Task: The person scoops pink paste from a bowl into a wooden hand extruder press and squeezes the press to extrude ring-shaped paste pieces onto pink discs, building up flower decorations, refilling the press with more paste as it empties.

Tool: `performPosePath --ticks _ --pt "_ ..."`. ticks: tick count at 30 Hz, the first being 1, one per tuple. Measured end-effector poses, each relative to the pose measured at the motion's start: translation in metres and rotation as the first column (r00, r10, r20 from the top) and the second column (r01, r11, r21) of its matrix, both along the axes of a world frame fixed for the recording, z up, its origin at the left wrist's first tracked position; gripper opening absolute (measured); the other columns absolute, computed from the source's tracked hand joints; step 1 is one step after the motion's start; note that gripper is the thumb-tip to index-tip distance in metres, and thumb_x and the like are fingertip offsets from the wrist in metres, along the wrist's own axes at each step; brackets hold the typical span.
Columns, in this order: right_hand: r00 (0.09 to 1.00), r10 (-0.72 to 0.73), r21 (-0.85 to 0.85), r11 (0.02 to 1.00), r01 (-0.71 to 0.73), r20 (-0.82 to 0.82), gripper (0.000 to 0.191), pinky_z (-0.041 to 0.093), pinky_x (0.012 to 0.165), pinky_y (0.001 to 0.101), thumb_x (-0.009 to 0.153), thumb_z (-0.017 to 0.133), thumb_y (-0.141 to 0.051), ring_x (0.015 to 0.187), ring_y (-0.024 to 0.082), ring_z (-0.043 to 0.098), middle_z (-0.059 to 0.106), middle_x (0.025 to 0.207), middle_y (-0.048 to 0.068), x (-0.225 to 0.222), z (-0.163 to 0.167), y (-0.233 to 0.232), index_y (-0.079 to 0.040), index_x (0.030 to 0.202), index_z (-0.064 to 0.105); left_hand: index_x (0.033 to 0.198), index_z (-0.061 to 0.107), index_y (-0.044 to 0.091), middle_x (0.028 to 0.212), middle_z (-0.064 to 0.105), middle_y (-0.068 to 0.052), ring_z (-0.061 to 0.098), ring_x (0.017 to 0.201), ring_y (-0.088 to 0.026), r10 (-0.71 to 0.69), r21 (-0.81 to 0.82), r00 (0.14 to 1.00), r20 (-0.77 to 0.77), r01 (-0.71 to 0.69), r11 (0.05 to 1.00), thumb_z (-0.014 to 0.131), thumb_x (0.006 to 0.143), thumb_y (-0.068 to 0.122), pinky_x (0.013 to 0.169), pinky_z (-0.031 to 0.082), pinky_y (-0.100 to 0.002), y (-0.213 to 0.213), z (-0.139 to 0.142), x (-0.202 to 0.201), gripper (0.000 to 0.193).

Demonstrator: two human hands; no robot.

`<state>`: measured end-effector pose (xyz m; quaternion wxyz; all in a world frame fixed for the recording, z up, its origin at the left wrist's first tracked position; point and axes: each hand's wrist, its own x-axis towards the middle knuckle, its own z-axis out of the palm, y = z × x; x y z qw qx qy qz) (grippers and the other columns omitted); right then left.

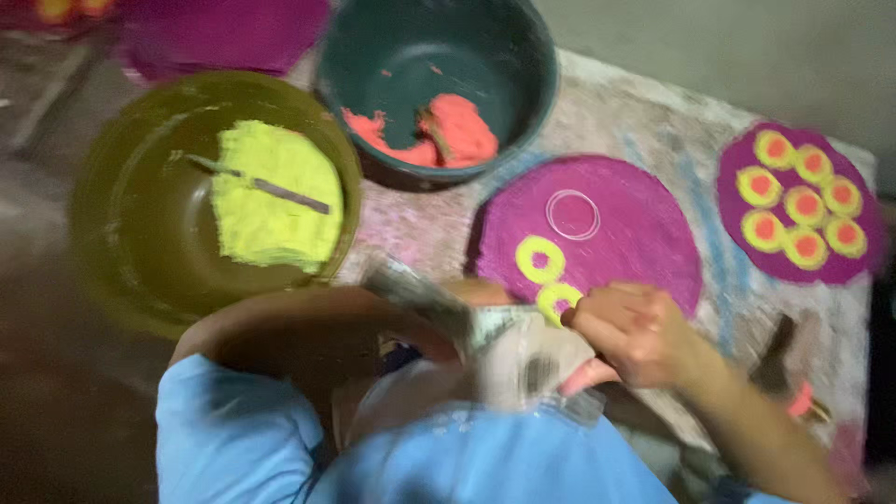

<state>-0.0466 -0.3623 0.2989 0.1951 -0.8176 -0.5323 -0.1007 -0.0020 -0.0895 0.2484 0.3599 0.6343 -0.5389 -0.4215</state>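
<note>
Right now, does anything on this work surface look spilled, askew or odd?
Nothing stands out as spilled. The olive round bowl holds yellow-green paste heaped to one side only, with a thin metal tool lying across it; the picture is blurred.

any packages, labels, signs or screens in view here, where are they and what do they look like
Crumpled pouch: the only package-like thing, low in the middle between the left arm and the right hand, at the purple disc's near edge; soft, greyish white with dark blurred markings, a dark-patterned strip toward the olive bowl.
No signs or screens show; any label is too blurred to tell.
</note>
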Motion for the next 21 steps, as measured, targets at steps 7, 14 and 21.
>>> performPosePath --ticks 7,14,21 --pt "0.687 0.370 -0.042 0.863 -0.503 -0.625 0.044 0.045 0.060 0.0469 0.096 0.065 -0.048 0.075 0.036 0.066 0.062 0.079 0.013 0.050 0.010 0.087 -0.005 0.088 0.060 0.132 0.061 0.024 0.108 0.067 -0.021 0.064 0.097 -0.040 0.423 0.011 0.856 0.298 -0.446 0.895 0.061 0.096 0.041 0.084 0.048 -0.050 0.080 0.008 -0.039 0.040" --pt "0.394 0.452 0.201 0.821 -0.535 -0.800 0.041 0.049 0.065 0.0459 0.105 0.055 -0.041 0.078 0.037 0.069 0.064 0.080 0.013 0.062 -0.017 0.145 -0.003 0.097 0.064 0.116 0.073 0.010 0.101 0.075 -0.020 0.069 0.092 -0.035 0.851 0.197 0.457 -0.258 -0.838 0.509 0.060 0.106 0.028 0.081 0.055 -0.048 0.197 -0.053 -0.082 0.025" --pt "0.885 0.368 -0.248 0.920 -0.302 0.285 0.027 0.050 0.061 0.0412 0.075 0.075 -0.022 0.070 0.028 0.065 0.066 0.079 0.007 0.145 -0.003 0.202 -0.013 0.100 0.070 0.125 0.062 -0.001 0.132 0.066 -0.027 0.066 0.126 -0.040 0.410 -0.120 0.423 -0.808 -0.800 0.588 0.065 0.103 0.022 0.110 0.053 -0.055 0.331 -0.101 -0.061 0.032"
